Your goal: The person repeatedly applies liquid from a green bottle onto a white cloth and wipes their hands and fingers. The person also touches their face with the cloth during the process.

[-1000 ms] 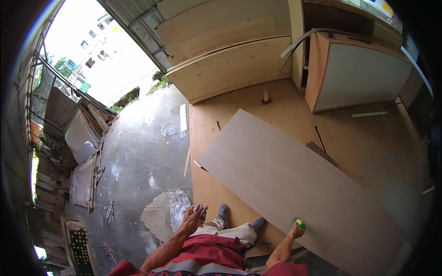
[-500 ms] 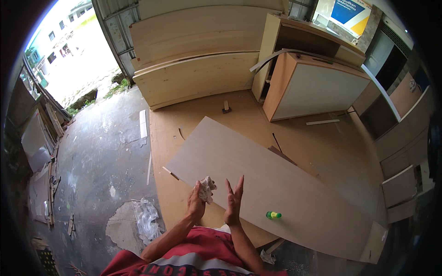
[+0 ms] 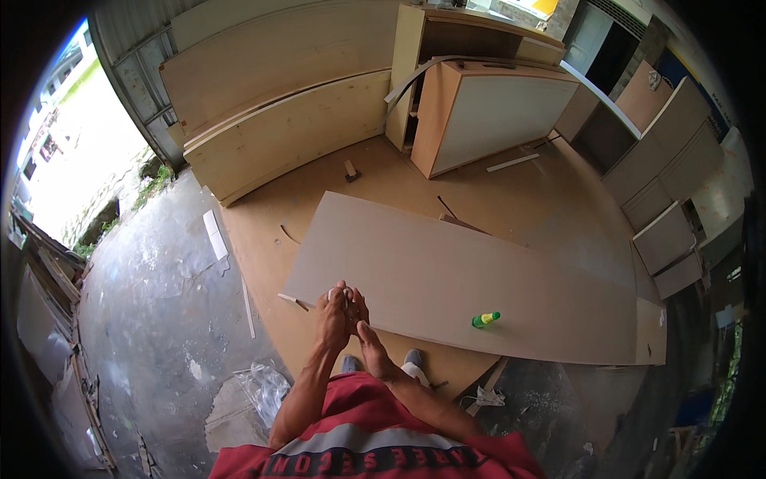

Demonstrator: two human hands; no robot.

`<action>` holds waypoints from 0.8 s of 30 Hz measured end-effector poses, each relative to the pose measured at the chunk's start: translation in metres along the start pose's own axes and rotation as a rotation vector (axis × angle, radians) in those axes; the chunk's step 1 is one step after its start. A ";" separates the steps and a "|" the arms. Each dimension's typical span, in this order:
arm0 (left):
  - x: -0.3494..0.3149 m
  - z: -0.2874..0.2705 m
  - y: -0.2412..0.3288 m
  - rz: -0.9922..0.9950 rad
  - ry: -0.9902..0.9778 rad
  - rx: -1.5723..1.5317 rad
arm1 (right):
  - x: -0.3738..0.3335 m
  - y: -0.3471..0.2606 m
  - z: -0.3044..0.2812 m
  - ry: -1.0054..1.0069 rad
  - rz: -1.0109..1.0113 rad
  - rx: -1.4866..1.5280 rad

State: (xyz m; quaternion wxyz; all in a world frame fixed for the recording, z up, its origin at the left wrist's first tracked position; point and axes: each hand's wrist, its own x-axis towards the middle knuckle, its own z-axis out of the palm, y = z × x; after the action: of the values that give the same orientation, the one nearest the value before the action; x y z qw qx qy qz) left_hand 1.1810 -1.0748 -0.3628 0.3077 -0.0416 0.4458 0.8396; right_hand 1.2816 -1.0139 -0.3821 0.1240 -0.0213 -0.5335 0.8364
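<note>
My left hand (image 3: 330,322) and my right hand (image 3: 369,338) are pressed together in front of my waist. Their fingers close around a crumpled white cloth (image 3: 348,296), of which only small pale bits show; the rest is hidden. Both hands hover above the near left edge of a long greyish board (image 3: 431,271). On that board, to the right of my hands, a green bottle with a yellow-green cap (image 3: 485,319) lies or leans; which one I cannot tell.
The board rests on a brown sheet (image 3: 263,247) on the floor. Large wooden panels (image 3: 287,136) and a cabinet with a pale face (image 3: 503,116) stand beyond it. Clear plastic wrapping (image 3: 267,391) lies at the lower left. Offcuts and a small wooden-handled tool (image 3: 351,171) lie about.
My right hand, spread and apart before, has come against the left one over the cloth. The view has swung right, so the panels and cabinet appear farther left.
</note>
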 end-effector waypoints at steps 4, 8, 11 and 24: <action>-0.001 -0.023 0.005 -0.147 -0.369 -0.354 | -0.001 -0.019 0.009 -0.059 -0.030 0.303; -0.040 0.041 0.016 0.361 -0.128 -0.001 | 0.003 -0.039 0.021 -0.028 0.008 0.708; -0.027 0.020 0.025 0.732 -0.278 0.854 | -0.005 -0.035 0.027 0.027 0.058 0.682; -0.023 0.000 0.051 -0.187 -0.173 -0.351 | -0.002 -0.060 0.032 -0.079 -0.140 0.552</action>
State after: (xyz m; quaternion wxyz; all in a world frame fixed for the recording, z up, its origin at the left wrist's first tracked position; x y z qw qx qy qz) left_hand 1.1715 -1.1072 -0.3180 0.4093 -0.0636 0.2590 0.8726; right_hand 1.2889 -1.0184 -0.3149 0.1617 0.0829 -0.2902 0.9395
